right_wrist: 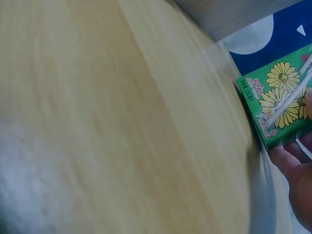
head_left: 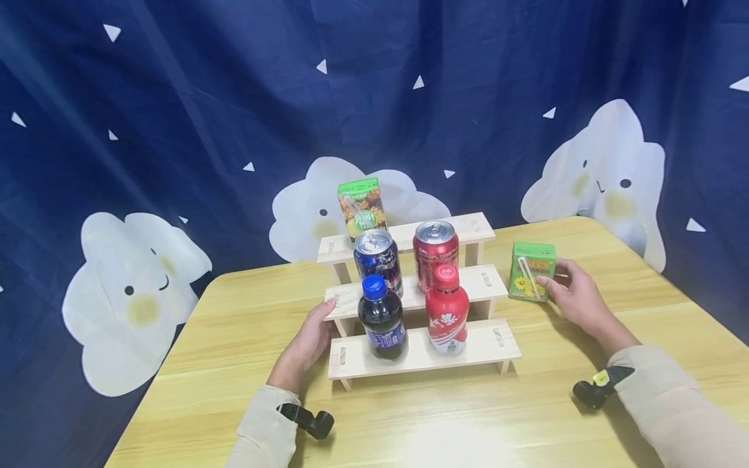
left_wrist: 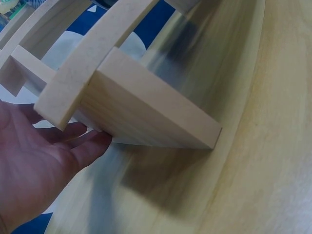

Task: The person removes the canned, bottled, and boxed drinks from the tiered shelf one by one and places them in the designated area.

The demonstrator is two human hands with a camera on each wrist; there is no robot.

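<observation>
My right hand (head_left: 576,296) grips a small green drink carton (head_left: 523,286) with yellow flowers and a straw on its front, to the right of a three-step wooden stand (head_left: 480,341). In the right wrist view this carton (right_wrist: 273,83) is close over the table. My left hand (head_left: 310,338) holds the stand's left side, thumb at the middle step's end; the left wrist view shows its fingers (left_wrist: 95,148) against the wooden leg. On the bottom step stand a dark bottle with a blue cap (head_left: 381,322) and a red bottle (head_left: 447,312).
A blue can (head_left: 377,257) and a red can (head_left: 435,250) occupy the middle step. Another green-topped carton (head_left: 363,208) stands at the top step's left. Behind the wooden table (head_left: 257,312) hangs a dark blue curtain (head_left: 234,78) with clouds.
</observation>
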